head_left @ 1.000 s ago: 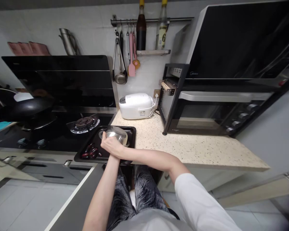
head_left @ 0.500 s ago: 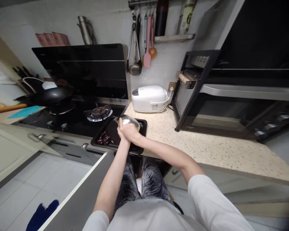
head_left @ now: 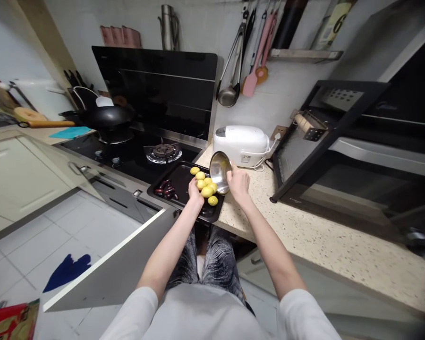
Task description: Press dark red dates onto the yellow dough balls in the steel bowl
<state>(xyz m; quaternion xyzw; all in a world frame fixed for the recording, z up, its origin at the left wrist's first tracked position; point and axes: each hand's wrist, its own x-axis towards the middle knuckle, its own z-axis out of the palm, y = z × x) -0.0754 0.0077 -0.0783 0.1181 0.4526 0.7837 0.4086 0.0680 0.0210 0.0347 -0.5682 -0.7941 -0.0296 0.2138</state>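
My right hand [head_left: 239, 184] grips the rim of a shiny metal bowl [head_left: 218, 166], tipped on its side with its mouth facing left. Several small, yellow, rounded pieces of produce [head_left: 207, 191] lie heaped at its mouth on a black baking tray [head_left: 177, 172]; lemons or potatoes, I cannot tell which. Against the left side of this heap rests my left hand [head_left: 196, 191], its fingers apart and curved along the pieces, not closed on any. Dark red, glossy oval pieces [head_left: 167, 190] sit in a group on the tray's left part.
Left of the tray is a gas hob with a bare burner [head_left: 164, 151] and a black wok [head_left: 108, 115]. A white appliance [head_left: 241, 144] stands behind, an oven [head_left: 343, 174] to the right. An open cabinet door [head_left: 120, 264] juts out by my legs.
My hands, together over the upturned bowl before, are now apart. The right hand has tilted the bowl up to the right, and the yellow pieces have come into sight on the tray.
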